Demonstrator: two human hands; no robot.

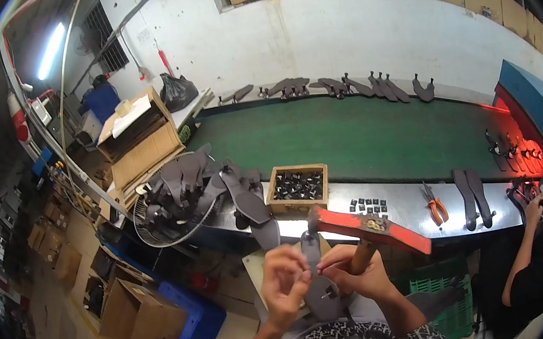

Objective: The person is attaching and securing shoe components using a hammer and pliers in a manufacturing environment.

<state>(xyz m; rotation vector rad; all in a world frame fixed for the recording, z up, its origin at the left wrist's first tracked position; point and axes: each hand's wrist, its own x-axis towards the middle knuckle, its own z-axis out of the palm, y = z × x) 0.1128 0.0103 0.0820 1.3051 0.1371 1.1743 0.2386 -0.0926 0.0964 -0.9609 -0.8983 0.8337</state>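
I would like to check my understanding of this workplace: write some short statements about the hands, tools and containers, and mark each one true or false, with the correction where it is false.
1. The right hand holds a red-headed hammer. True.
2. The orange-handled pliers are in the left hand. False: they lie on the metal tabletop.
3. The wooden box contains many small black pieces. True.
4. The round wire basket stands to the right of the wooden box. False: it stands to the left, heaped with dark insoles.
5. The conveyor belt is green. True.
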